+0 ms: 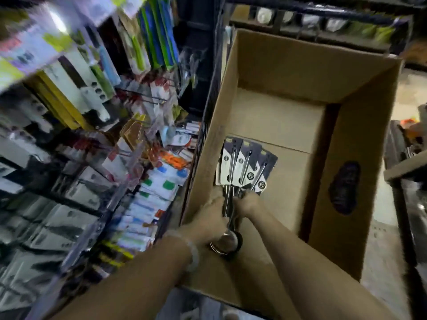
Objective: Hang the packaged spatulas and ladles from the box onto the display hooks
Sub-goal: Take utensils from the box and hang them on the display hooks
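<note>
A big open cardboard box fills the right half of the view. Inside it, near the left wall, I hold a fanned bundle of packaged steel ladles with dark and white header cards. My left hand grips the metal handles from the left. My right hand grips the same handles just below the cards. The shiny ladle bowls hang beneath my hands. The display hooks with hanging goods are on the left, blurred.
The rack on the left is crowded with packaged kitchenware on several rows. A dark wire grid panel stands between the rack and the box. The box floor beyond the ladles is bare cardboard. A shelf edge shows at right.
</note>
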`<state>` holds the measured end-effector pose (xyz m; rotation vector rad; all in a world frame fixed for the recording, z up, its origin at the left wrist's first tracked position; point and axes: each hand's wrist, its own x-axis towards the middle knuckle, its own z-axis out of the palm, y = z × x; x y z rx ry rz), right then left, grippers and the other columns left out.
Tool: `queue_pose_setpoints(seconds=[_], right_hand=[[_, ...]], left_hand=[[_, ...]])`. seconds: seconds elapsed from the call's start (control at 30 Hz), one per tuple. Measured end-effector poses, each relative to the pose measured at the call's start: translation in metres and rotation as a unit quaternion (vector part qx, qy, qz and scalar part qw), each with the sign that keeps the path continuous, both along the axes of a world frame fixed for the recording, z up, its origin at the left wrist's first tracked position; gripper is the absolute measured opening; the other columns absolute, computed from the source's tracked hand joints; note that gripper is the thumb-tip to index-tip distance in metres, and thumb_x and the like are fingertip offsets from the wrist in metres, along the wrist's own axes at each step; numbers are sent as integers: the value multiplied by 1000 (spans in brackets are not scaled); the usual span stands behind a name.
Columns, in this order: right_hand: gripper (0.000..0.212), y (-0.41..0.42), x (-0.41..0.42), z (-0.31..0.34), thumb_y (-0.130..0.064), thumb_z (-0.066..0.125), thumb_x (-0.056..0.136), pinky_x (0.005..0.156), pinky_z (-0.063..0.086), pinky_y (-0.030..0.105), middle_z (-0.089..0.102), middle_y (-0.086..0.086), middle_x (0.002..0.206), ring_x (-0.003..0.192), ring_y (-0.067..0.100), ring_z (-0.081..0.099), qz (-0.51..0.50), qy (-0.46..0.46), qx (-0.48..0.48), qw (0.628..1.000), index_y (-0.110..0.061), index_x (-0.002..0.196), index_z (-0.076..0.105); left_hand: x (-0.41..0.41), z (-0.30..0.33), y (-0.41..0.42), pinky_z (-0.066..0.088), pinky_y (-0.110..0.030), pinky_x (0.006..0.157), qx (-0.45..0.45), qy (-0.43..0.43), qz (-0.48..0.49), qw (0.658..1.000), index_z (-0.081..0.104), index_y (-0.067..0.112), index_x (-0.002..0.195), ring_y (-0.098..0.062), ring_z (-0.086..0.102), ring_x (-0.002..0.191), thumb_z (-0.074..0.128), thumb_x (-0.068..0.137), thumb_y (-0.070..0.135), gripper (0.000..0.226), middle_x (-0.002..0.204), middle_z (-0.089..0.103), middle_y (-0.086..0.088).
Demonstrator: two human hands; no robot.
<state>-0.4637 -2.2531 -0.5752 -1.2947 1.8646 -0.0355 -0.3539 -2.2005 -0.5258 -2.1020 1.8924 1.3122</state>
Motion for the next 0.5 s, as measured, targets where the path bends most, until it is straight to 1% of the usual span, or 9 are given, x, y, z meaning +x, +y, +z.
queue_pose_setpoints(seconds=[0.07, 0.13, 0.2, 0.27, 0.37, 0.4, 0.43, 0.47, 0.5], right_hand=[[35, -12, 1, -14, -22, 55, 89, 92, 45, 34, 61, 22, 123, 114, 35, 57, -26, -4, 2, 1000, 0, 117, 60], [35, -20, 0, -29, -23, 54, 91, 91, 45, 34, 61, 21, 123, 114, 34, 57, -33, -5, 22, 999, 1, 116, 61], [32, -21, -1, -43, -21, 52, 92, 86, 47, 32, 62, 21, 120, 111, 32, 59, -27, -2, 39, 999, 2, 112, 61], [26, -20, -2, -48, -12, 48, 92, 81, 47, 32, 64, 22, 115, 108, 34, 60, -34, -8, 32, 999, 3, 108, 61], [24, -13, -7, -45, -12, 49, 92, 86, 46, 35, 63, 23, 113, 108, 36, 59, -45, -38, 5, 998, 2, 109, 56], [20, -11, -8, -39, -14, 49, 93, 87, 46, 36, 63, 23, 112, 107, 36, 58, -38, -52, -11, 998, 0, 106, 55], [14, -10, -10, -33, -15, 49, 93, 86, 46, 38, 63, 22, 106, 103, 37, 59, -24, -64, -30, 997, -3, 99, 54], [10, -11, -11, -22, -16, 49, 93, 84, 47, 41, 62, 20, 97, 98, 37, 60, -10, -76, -49, 996, -7, 90, 51], [12, -13, -13, -10, -17, 49, 93, 81, 49, 43, 60, 17, 89, 92, 36, 60, 0, -91, -71, 993, -11, 84, 47]], left_hand=[[-6, -6, -9, 34, -34, 107, 12, 8, 17, 1000, 35, 12, 135, -32, 42, 127, 53, 89, 20, 50, 136, 44, -15], [-11, -15, -11, 27, -30, 111, 28, 6, 30, 999, 30, 12, 140, -28, 35, 134, 52, 91, 20, 54, 144, 37, -13], [-13, -23, -9, 23, -27, 111, 40, 10, 36, 998, 27, 12, 142, -25, 30, 137, 51, 92, 20, 56, 148, 32, -12], [-13, -27, -8, 23, -25, 109, 58, 20, 53, 997, 28, 10, 142, -24, 30, 137, 50, 92, 19, 55, 148, 32, -13], [-12, -25, -8, 27, -25, 106, 71, 23, 70, 995, 30, 7, 140, -25, 35, 134, 48, 93, 17, 51, 145, 37, -14], [-12, -22, -8, 29, -25, 106, 73, 23, 75, 994, 31, 7, 140, -25, 36, 134, 46, 93, 15, 49, 145, 37, -14], [-13, -19, -9, 30, -26, 106, 68, 27, 82, 994, 31, 7, 140, -26, 37, 134, 45, 94, 13, 48, 145, 38, -14], [-14, -16, -10, 30, -27, 106, 60, 29, 93, 993, 32, 8, 139, -26, 37, 133, 44, 94, 13, 47, 144, 39, -14], [-15, -12, -11, 31, -28, 106, 46, 32, 105, 993, 33, 8, 139, -26, 39, 132, 43, 95, 13, 45, 143, 40, -14]])
